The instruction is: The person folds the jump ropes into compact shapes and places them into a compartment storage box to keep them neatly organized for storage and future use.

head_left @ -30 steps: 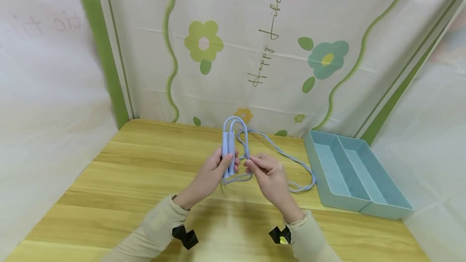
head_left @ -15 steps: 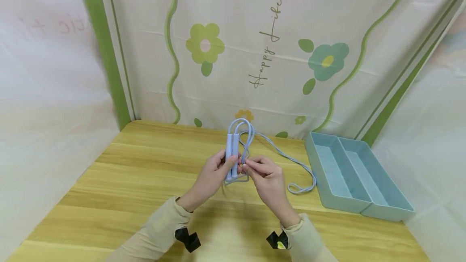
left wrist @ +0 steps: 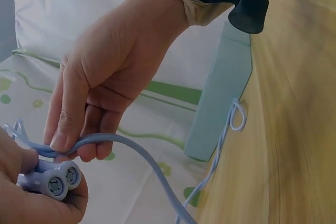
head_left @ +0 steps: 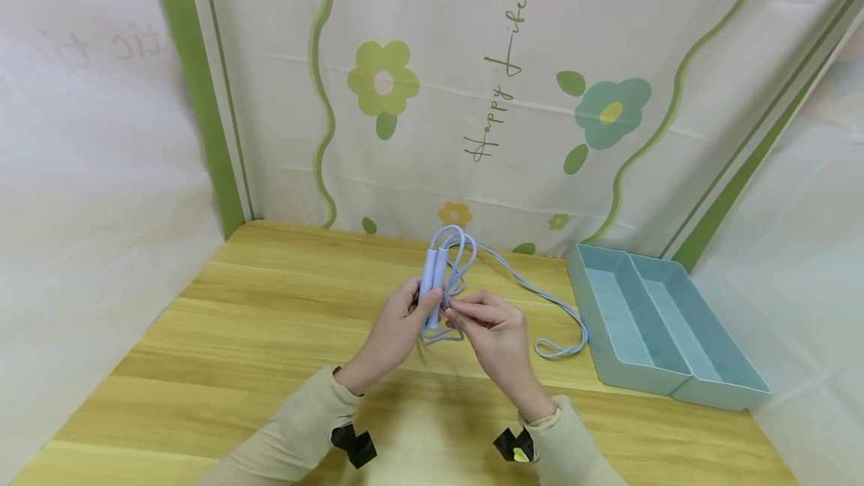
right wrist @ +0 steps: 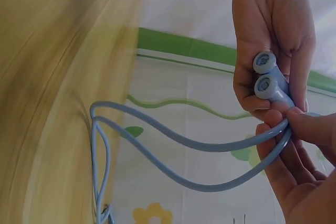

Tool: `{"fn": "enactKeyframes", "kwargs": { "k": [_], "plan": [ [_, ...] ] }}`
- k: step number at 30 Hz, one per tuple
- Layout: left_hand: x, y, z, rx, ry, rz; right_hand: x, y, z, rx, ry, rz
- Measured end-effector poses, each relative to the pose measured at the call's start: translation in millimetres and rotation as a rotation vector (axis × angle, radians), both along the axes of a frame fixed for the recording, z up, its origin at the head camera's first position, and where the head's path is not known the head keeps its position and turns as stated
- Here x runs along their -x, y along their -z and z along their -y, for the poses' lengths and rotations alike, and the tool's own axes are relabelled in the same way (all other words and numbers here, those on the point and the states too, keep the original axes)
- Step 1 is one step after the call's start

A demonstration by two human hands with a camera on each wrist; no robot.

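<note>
Two pale blue jump rope handles (head_left: 437,276) lie side by side in the left hand (head_left: 398,319), whose thumb crosses over them. Their round ends face the camera in the right wrist view. The right hand (head_left: 495,328) pinches the doubled jump rope cord (right wrist: 220,147) between thumb and fingers, right beside the handles. From the handle tops the cord arcs over and comes down to that pinch. A further length of cord (head_left: 533,287) runs right along the wooden table (head_left: 270,336) and ends in a small loop (left wrist: 238,116) near the tray.
On the right of the table stands a blue-green tray (head_left: 628,366) with two long compartments. A white curtain (head_left: 418,141) with printed flowers and green bands hangs behind the table and at both sides.
The right hand has come left with the pinched cord, close against the left hand. Both handles have shifted slightly right and now lean a little. The cord's arc above them is narrower.
</note>
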State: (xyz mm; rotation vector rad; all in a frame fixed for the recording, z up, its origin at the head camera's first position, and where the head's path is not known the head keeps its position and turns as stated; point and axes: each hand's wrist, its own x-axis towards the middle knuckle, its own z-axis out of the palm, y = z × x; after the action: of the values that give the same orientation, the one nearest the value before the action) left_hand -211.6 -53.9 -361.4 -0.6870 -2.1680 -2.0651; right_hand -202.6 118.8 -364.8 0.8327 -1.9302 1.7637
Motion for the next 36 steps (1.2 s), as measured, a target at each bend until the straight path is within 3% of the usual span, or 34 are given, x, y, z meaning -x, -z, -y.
{"fn": "enactKeyframes", "kwargs": {
  "k": [10,24,31,36],
  "plan": [
    [-2.6,-0.9,-2.2,-0.021,0.054,0.049,-0.5,0.0,1.4,-0.005,0.024,0.076],
    [-4.8,-0.9,-3.5,-0.034,0.031,0.085,-4.1,1.1,6.8,-0.026,0.026,0.005],
    [-6.3,-0.4,-5.5,-0.072,0.047,0.114,-17.4,-20.5,13.4,-0.006,0.132,0.033],
    [-7.6,-1.8,-6.0,-0.053,0.035,0.125,-15.0,-17.4,11.7,0.005,0.191,0.105]
  ]
}}
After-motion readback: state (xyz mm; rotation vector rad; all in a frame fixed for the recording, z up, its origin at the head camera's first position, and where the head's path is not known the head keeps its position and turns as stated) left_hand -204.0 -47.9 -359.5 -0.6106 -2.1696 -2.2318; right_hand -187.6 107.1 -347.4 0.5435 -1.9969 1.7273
